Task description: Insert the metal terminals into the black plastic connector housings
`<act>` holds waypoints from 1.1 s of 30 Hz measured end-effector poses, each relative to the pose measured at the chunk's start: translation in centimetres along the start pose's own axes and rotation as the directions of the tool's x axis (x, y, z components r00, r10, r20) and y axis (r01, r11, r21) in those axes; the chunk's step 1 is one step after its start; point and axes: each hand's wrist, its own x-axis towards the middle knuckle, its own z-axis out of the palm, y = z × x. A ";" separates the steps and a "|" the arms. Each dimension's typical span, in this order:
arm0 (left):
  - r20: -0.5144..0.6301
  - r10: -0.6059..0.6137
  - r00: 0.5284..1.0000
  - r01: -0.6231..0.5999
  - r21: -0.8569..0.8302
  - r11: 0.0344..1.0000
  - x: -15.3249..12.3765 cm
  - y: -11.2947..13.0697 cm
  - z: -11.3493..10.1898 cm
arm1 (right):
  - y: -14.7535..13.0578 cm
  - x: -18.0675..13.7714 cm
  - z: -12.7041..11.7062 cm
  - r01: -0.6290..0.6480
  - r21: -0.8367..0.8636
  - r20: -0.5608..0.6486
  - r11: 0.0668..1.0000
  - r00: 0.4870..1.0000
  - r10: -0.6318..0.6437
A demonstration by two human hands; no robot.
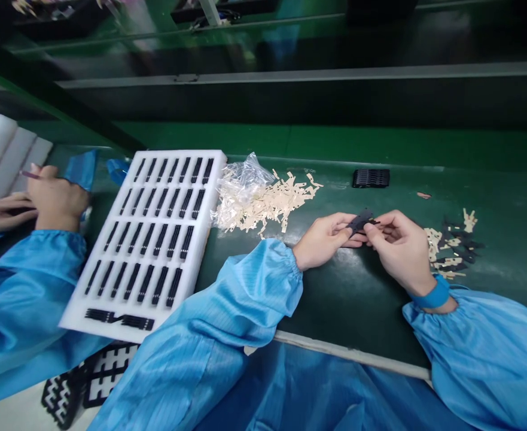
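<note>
Over the green bench, my left hand (pixel 325 239) is closed on a small flat black part (pixel 361 220), holding it between thumb and fingers. My right hand (pixel 400 245) pinches the right end of the same part, thumb against the fingers. What else may lie between the fingertips is too small to make out. To the right of my right hand lies a loose heap of small pale and black pieces (pixel 458 245). Beyond my hands sits a neat stack of black parts (pixel 371 178).
A white foam tray (pixel 200 269) with rows of black parts in slots stands left. Beside it is a pile of pale flat pieces (pixel 281 200) under a clear plastic bag (pixel 249 173). A co-worker's hands (pixel 57 200) are at the far left, near white foam blocks (pixel 3 155).
</note>
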 end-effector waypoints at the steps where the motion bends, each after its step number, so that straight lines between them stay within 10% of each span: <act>1: -0.003 -0.004 1.000 0.004 0.004 1.000 0.0 0.0 0.0 | 0.0 0.0 0.0 -0.004 -0.011 0.007 1.000 1.000 0.004; 33: -0.026 -0.029 0.999 0.029 -0.007 1.000 0.0 0.1 -0.1 | -0.1 -0.1 -0.3 0.022 -0.104 0.040 0.994 0.999 -0.018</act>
